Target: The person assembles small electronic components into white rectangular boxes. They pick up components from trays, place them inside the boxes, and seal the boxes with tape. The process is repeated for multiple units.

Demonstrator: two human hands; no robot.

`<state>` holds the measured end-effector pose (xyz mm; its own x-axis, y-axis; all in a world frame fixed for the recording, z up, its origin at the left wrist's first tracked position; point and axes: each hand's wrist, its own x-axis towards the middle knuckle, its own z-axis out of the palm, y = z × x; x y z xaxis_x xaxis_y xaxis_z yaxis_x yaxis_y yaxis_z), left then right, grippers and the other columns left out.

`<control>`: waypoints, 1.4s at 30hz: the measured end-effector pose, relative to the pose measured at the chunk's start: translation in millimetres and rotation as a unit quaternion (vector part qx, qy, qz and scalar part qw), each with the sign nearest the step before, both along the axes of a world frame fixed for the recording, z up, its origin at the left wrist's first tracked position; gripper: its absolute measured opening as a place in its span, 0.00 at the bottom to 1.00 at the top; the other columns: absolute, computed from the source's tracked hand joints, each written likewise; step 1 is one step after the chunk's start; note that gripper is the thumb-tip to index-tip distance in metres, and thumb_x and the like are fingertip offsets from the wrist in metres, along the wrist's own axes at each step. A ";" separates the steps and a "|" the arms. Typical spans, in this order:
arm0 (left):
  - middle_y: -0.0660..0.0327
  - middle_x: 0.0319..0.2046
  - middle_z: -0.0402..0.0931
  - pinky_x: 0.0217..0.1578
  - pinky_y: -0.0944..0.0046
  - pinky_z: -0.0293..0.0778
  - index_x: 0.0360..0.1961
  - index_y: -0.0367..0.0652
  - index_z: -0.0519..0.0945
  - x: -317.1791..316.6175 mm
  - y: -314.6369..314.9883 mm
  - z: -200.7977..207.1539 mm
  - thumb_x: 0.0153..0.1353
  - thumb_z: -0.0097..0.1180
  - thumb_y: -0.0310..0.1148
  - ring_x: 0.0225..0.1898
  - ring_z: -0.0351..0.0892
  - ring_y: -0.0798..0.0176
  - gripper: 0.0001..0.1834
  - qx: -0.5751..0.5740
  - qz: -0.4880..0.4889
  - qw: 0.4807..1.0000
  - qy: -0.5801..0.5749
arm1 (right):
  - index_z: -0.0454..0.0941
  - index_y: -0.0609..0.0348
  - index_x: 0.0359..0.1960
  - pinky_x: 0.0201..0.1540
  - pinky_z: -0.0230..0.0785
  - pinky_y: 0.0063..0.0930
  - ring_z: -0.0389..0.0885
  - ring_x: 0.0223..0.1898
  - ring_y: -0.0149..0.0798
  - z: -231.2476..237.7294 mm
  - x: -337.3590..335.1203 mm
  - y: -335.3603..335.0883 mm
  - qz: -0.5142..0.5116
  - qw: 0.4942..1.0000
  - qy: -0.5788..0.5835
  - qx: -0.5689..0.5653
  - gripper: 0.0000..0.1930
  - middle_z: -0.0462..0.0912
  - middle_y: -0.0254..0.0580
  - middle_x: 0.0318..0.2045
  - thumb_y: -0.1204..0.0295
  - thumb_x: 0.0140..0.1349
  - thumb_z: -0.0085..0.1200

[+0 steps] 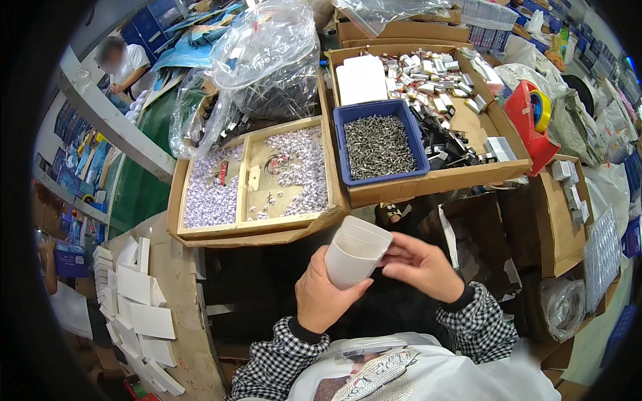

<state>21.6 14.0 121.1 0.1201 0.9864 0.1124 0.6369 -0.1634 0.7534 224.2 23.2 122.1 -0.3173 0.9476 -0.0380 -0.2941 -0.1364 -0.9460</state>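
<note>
My left hand (319, 294) is wrapped round a small white cardboard box (354, 247), fingers on its left side and thumb across the front. The box stands tilted above my lap, and its upper end shows an opening with a rounded flap. On the box's right edge, the fingers and thumb of my right hand (428, 271) come together, gripping the card there; the exact fingertip contact is partly hidden. Beyond the hands sit a divided wooden tray (244, 177) of small pale parts and a blue plastic bin (388, 176) of small metal screws or pins.
Several white boxes (152, 321) lie piled on the left table (190, 287). A cardboard tray (481, 127) holds small white and black parts, with a red tape dispenser (523, 110) beside it. Cardboard cartons (481, 220) stand at right. Another person (130, 63) sits far left.
</note>
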 end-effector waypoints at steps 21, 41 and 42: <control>0.52 0.44 0.78 0.46 0.67 0.75 0.68 0.47 0.54 -17.6 -33.7 -54.3 0.63 0.55 0.24 0.43 0.79 0.66 0.34 -0.255 -0.082 0.897 -0.351 | 0.71 0.62 0.56 0.50 0.73 0.21 0.80 0.47 0.30 -39.6 2.0 -32.2 -0.018 0.989 -0.137 -0.058 0.19 0.81 0.45 0.46 0.80 0.62 0.55; 0.57 0.47 0.75 0.51 0.68 0.72 0.53 0.41 0.71 -18.2 -19.0 -24.4 0.64 0.53 0.23 0.49 0.75 0.68 0.15 -0.277 -0.054 0.817 -0.503 | 0.75 0.64 0.48 0.50 0.74 0.24 0.80 0.45 0.30 -20.4 6.0 -12.8 0.049 0.994 -0.080 -0.064 0.14 0.79 0.40 0.45 0.79 0.59 0.59; 0.56 0.48 0.75 0.51 0.67 0.72 0.55 0.42 0.70 -18.7 -17.3 -25.5 0.64 0.53 0.23 0.50 0.74 0.66 0.18 -0.256 -0.083 0.836 -0.478 | 0.75 0.64 0.48 0.50 0.74 0.24 0.80 0.45 0.31 -22.0 5.3 -14.3 0.041 0.994 -0.086 -0.055 0.15 0.79 0.41 0.46 0.80 0.59 0.58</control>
